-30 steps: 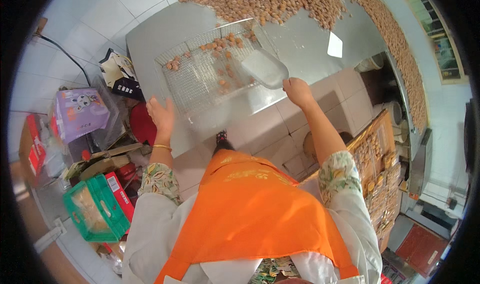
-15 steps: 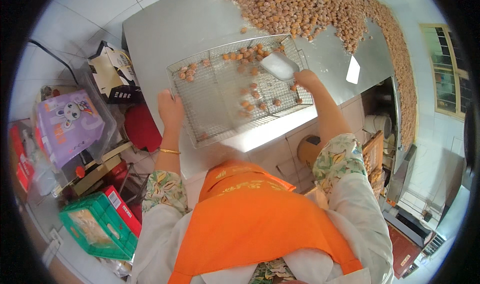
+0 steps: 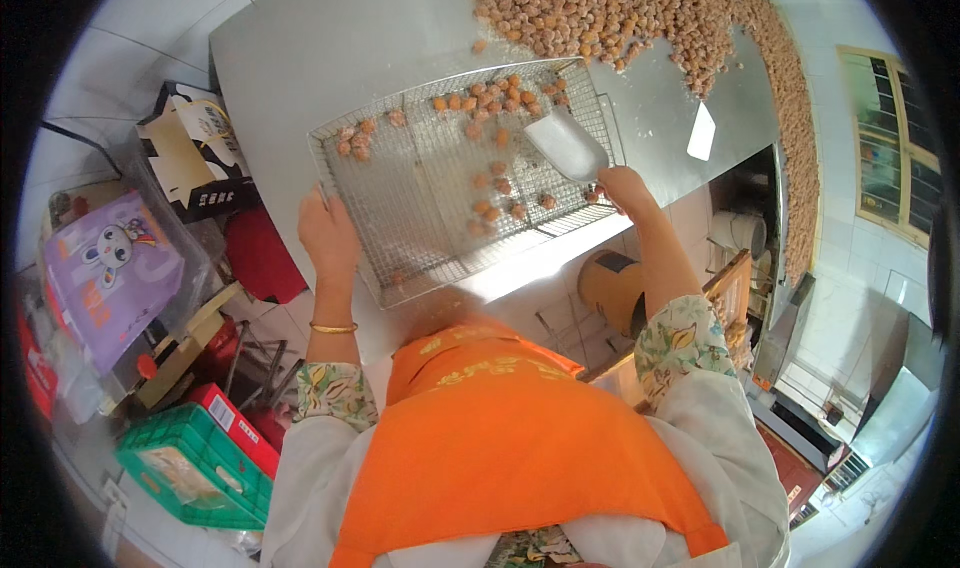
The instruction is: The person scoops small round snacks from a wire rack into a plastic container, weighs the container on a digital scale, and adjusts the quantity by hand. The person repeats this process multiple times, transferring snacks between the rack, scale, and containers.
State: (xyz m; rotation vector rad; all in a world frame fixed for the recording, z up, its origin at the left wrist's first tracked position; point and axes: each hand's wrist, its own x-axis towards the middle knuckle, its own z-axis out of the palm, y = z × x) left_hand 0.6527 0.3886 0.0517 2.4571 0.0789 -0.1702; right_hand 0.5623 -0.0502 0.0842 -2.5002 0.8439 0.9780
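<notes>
My left hand is closed around the left end of a wire-mesh basket, which rests on a steel table near its front edge. Fingers of my right hand wrap the handle of a metal scoop, held over the basket's right part. The scoop's pan points to the far left and looks empty. Small round orange-brown pieces with a whitish coating lie scattered in the mesh, mostly at the far side and to the right. I cannot make out exactly what they are.
A large heap of similar pieces covers the far right of the steel table. A white card lies right of the basket. At the left are an open black-and-white box, a purple bag and a green crate.
The scoop has turned slightly, and its pan has lost the bright glare. My left hand keeps its grip on the basket. The whole view has shifted a little.
</notes>
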